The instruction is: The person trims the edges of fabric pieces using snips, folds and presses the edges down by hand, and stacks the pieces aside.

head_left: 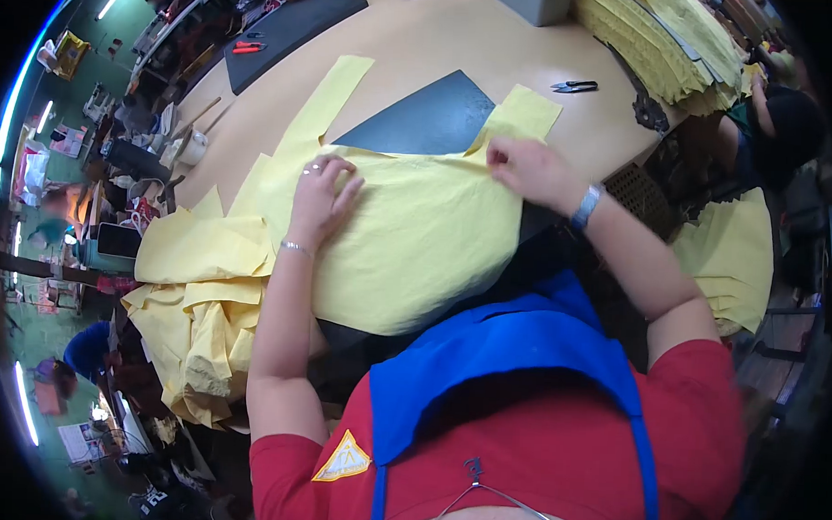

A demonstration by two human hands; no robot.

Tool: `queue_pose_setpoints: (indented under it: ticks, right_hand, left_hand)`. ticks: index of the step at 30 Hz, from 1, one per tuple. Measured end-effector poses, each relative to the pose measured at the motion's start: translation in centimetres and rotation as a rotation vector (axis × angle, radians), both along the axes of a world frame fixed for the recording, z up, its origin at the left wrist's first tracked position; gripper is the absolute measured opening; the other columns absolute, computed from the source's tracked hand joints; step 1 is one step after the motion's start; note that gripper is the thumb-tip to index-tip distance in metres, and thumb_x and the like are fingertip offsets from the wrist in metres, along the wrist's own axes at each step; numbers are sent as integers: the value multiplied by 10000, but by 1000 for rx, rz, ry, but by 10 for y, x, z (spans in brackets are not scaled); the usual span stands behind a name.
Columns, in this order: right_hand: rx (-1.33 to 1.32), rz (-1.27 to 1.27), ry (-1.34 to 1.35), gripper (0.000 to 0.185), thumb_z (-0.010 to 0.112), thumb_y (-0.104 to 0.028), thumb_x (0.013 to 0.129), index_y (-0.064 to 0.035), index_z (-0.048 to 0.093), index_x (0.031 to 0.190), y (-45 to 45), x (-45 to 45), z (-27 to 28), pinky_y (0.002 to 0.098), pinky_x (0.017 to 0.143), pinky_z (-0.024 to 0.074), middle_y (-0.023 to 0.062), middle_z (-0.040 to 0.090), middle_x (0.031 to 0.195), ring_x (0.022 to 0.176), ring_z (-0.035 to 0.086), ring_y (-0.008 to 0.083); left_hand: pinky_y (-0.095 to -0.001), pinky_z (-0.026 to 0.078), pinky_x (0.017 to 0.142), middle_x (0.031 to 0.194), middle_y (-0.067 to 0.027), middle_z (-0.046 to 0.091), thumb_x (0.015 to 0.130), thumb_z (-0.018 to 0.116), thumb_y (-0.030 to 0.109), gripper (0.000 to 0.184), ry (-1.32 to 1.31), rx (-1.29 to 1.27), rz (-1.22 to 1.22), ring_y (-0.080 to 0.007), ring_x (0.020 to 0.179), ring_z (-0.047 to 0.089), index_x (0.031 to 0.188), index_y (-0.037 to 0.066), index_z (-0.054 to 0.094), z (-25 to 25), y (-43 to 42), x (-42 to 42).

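Observation:
A large yellow fabric piece (407,241) with a rounded lower edge hangs over the table's near edge, with two strap-like parts reaching away from me. Between those straps lies a dark grey flat board (421,113), partly under the fabric. My left hand (322,194) rests on the left side of the fabric, fingers somewhat bent and apart. At the base of the right strap (522,117), my right hand (534,172) has its fingers pinched together on the fabric's edge. Its fingertips are partly hidden.
Crumpled yellow fabric pieces (199,317) heap at my left. A tall yellow stack (662,49) stands at the back right, near thread snips (575,86). Red-handled snips (247,47) lie on another dark board (291,36). A person (778,126) sits at the right.

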State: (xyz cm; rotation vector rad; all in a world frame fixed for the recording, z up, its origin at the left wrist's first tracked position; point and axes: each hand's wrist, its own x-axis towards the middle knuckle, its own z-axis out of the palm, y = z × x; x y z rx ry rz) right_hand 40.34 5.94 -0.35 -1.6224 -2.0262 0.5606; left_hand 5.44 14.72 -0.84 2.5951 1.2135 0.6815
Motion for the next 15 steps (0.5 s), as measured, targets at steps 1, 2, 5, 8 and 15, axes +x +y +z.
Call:
queue_pose_setpoints:
  ticks: [1,2,5,8,15]
  right_hand:
    - [8,-8,-56,170,642,-123,852,-47,594,996,17,13,1,415,747,520,127,665,867,836,654,325]
    - [163,-48,-183,163,634,-106,850,-57,602,1002,35,28,5,421,743,518,125,667,879,835,653,332]
    - [561,-100,-348,181,549,-68,867,-93,620,1031,67,38,21,417,788,508,115,662,934,902,641,321]
    - [544,-12,-258,207,570,-82,873,-84,624,1073,73,13,25,413,852,504,108,650,1030,985,622,312]
    - [352,239,-43,237,623,-126,899,-51,629,1124,31,-37,-6,412,920,495,122,672,1079,1019,625,300]
  left_hand:
    - [-424,459,906,1068,-146,629,867,683,338,311,25,-26,-27,-345,1015,590,1001,57,664,8,-12,5]
    - [-428,462,902,1058,-145,634,864,685,358,329,46,-52,-54,-343,1010,592,1014,65,673,14,-23,13]
    - [-499,337,1081,1372,-174,495,821,642,570,667,304,-34,-197,-376,1270,454,1294,104,575,28,-51,35]
    - [-568,133,1173,1583,-177,237,838,538,679,870,338,-98,-226,-374,1479,156,1505,154,348,-2,-73,59]
    - [-675,171,1104,1546,-245,269,863,536,640,848,333,-139,81,-423,1442,228,1480,85,362,-6,-135,111]
